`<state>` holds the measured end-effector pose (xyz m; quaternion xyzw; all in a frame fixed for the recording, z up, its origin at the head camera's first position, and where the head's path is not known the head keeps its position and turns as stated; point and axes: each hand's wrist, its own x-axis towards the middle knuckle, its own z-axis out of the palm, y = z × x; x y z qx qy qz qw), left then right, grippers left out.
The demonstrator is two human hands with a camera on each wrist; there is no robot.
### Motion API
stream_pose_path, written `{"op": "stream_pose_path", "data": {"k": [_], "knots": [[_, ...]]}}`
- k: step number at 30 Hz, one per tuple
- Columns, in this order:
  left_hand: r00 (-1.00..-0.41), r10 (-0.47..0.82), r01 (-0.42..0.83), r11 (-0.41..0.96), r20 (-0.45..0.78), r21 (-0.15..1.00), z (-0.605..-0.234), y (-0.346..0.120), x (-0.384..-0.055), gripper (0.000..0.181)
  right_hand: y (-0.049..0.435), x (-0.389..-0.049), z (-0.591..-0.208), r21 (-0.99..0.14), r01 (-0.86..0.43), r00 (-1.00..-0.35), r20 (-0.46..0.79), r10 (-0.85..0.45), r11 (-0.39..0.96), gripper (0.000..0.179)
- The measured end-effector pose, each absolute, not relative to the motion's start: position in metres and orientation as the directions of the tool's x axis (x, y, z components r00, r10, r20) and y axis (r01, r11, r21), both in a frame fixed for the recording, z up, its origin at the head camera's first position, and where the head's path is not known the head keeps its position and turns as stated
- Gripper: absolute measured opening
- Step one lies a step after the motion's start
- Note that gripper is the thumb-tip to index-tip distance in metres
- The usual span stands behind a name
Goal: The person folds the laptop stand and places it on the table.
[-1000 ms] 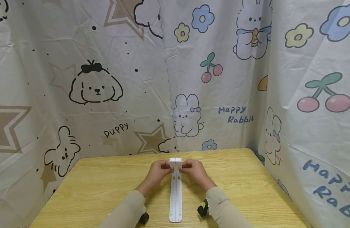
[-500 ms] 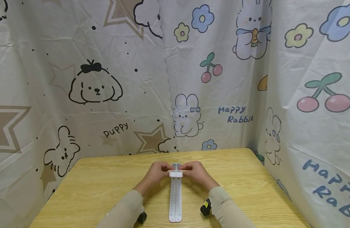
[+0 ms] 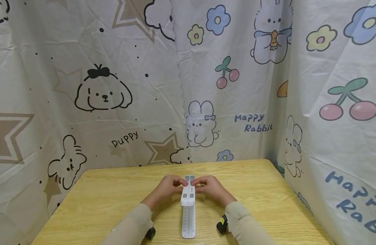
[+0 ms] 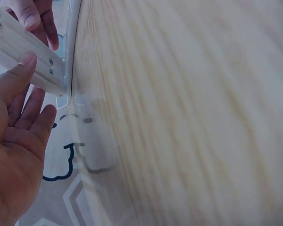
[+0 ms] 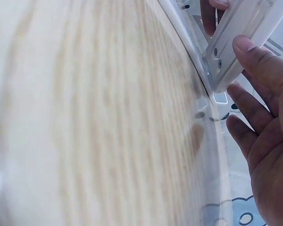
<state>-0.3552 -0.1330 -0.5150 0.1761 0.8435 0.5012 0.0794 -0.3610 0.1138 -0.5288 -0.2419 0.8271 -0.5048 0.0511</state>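
A white folding stand point(image 3: 189, 223) made of two side-by-side halves lies lengthwise on the table, its rows of small slots facing up. Its hinged upper section point(image 3: 188, 200), with two grey pads, slopes over the base toward the person. My left hand point(image 3: 169, 186) holds that section's left side near the far end, thumb against it. From the other side, my right hand point(image 3: 210, 187) grips it the same way. In the left wrist view the thumb of the left hand point(image 4: 16, 150) presses the white panel. The right wrist view has the right hand point(image 5: 273, 150) with its thumb on the panel's edge.
The wood-grain table point(image 3: 114, 197) has its back edge a short way beyond the hands. A printed curtain point(image 3: 129, 95) hangs behind and on both sides. Black wrist straps or cameras point(image 3: 222, 224) sit under the sleeves.
The stand's upper section, upright a second ago, has swung down toward the person over the base. Both hands have shifted slightly with it, while the base has stayed in place.
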Motion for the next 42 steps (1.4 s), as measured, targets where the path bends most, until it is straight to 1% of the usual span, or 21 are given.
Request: {"op": "stream_pose_path", "data": {"k": [5,11,19,25,30,36,42], "knots": [[-0.918,0.396,0.212,0.445,0.021,0.870,-0.5139,-0.1352,-0.3539,0.020,0.1138,-0.3597,-0.5331,-0.862,-0.356,-0.872,0.168,-0.459,0.361,0.021],[-0.899,0.436,0.252,0.456,0.033,0.854,-0.5127,-0.1379,-0.3557,0.021,0.1130,-0.3565,-0.5314,-0.857,-0.382,-0.859,0.193,-0.474,0.345,0.021],[-0.886,0.462,0.292,0.490,0.039,0.822,-0.5102,-0.1381,-0.3562,0.024,0.1126,-0.3558,-0.5304,-0.779,-0.483,-0.824,0.251,-0.507,0.400,0.025],[-0.876,0.480,0.326,0.516,0.047,0.792,-0.5141,-0.1366,-0.3581,0.029,0.1125,-0.3557,-0.5339,-0.779,-0.475,-0.820,0.223,-0.528,0.410,0.030],[-0.858,0.511,0.370,0.541,0.055,0.755,-0.5179,-0.1342,-0.3614,0.033,0.1113,-0.3540,-0.5331,-0.754,-0.504,-0.804,0.230,-0.549,0.421,0.031],[-0.835,0.545,0.439,0.573,0.078,0.692,-0.5168,-0.1307,-0.3618,0.033,0.1102,-0.3528,-0.5309,-0.730,-0.525,-0.794,0.235,-0.561,0.437,0.030],[-0.827,0.556,0.457,0.580,0.082,0.675,-0.5173,-0.1290,-0.3609,0.031,0.1103,-0.3547,-0.5330,-0.703,-0.545,-0.786,0.239,-0.570,0.456,0.030]]}}
